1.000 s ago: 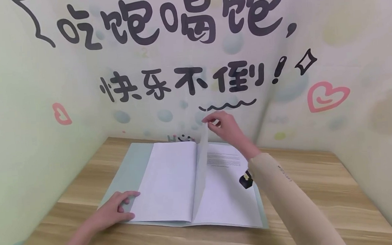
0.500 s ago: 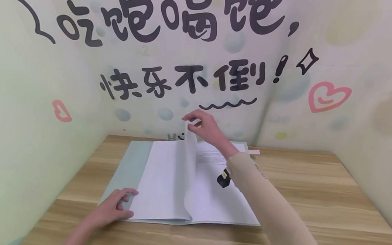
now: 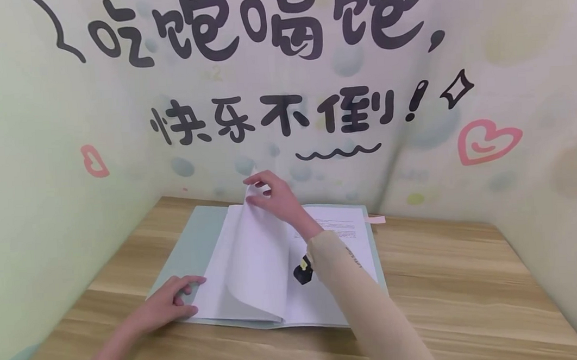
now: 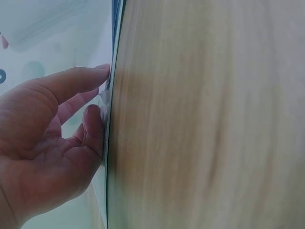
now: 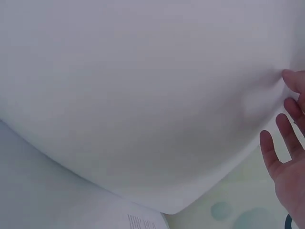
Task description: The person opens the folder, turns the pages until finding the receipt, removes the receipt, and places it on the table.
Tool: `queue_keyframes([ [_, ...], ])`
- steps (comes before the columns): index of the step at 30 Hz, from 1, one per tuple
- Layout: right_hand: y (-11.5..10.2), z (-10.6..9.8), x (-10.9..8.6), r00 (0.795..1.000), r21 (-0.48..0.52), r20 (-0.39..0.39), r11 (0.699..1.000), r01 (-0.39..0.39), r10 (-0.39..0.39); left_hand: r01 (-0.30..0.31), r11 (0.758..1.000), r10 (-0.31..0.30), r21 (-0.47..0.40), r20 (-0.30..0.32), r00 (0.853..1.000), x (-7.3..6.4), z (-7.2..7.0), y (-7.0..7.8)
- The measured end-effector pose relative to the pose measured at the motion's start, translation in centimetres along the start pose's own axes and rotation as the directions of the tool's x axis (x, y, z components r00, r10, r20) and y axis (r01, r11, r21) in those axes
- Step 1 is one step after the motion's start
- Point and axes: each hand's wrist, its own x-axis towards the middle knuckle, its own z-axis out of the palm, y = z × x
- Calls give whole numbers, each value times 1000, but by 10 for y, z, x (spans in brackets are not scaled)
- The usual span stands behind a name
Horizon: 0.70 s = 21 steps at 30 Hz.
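Observation:
An open file with a light blue cover lies flat on the wooden table, with white sheets on both sides of its fold. My right hand pinches the top corner of a white page, which curves over the left half. In the right wrist view the thumb and forefinger meet at the page's edge, other fingers spread. My left hand rests at the cover's lower left, fingers spread, with fingertips on the sheets' edge. Lines of print show on the right-hand sheet, partly hidden by my right arm.
A pink strip sticks out past the file's upper right edge. Bare wooden table extends to the right. Behind stands a wall with dark lettering and hearts. A small black object shows beside my right cuff.
My right hand has moved left, carrying the page from standing upright near the fold over onto the left half. The pink strip has come into view. My left hand has stayed in place.

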Motion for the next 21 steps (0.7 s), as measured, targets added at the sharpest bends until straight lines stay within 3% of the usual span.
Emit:
queue_keyframes([
  [9,14,32,-2,1000,82,-2,997,-11,12,-21,1000,21,4,-5,1000,3,0,1],
  [14,23,53,-4,998,48,59,999,-11,8,-2,1000,2,19,-8,1000,1,-1,-1],
  [21,36,72,-7,989,-16,141,999,-44,46,-9,1000,9,-25,17,1000,-3,-5,-1],
])
